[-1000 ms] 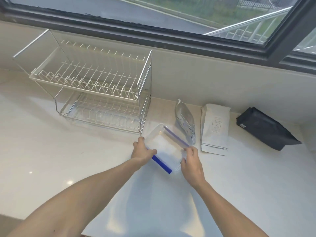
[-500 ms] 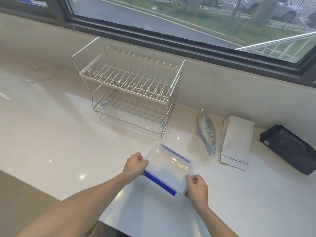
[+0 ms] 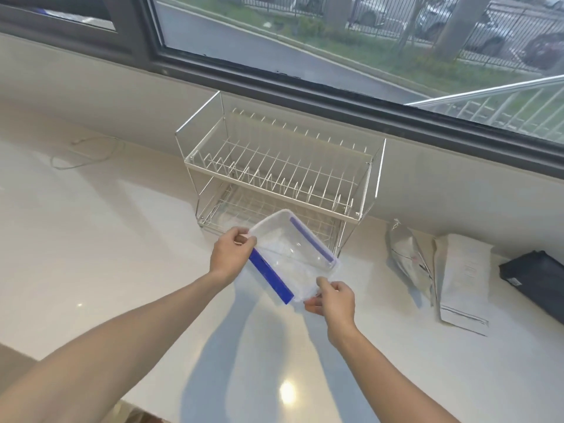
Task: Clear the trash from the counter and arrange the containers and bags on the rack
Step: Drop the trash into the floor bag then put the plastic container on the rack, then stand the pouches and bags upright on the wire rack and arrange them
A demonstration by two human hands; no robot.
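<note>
A clear plastic container (image 3: pixel 291 259) with 2 blue clip strips along opposite sides is held in the air, tilted, just in front of the lower tier of the wire rack (image 3: pixel 280 178). The left hand (image 3: pixel 230 256) grips its near-left corner, fingers curled over the rim beside the nearer blue strip. The right hand (image 3: pixel 334 297) pinches the near-right corner, thumb on top and fingers curled beneath. Both forearms reach in from the bottom edge of the view.

The rack has 2 tiers, both bare, and stands on the white counter (image 3: pixel 122 239) against the wall under the window (image 3: pixel 335 41). To the right of the rack, 3 bags lie on the counter in a row: a silver foil bag (image 3: pixel 407 257) nearest, a white paper bag (image 3: pixel 460 279) just beside it, and a black bag (image 3: pixel 537 282) at the right edge. A thin cable (image 3: pixel 85 154) lies far left on the counter near the wall.
</note>
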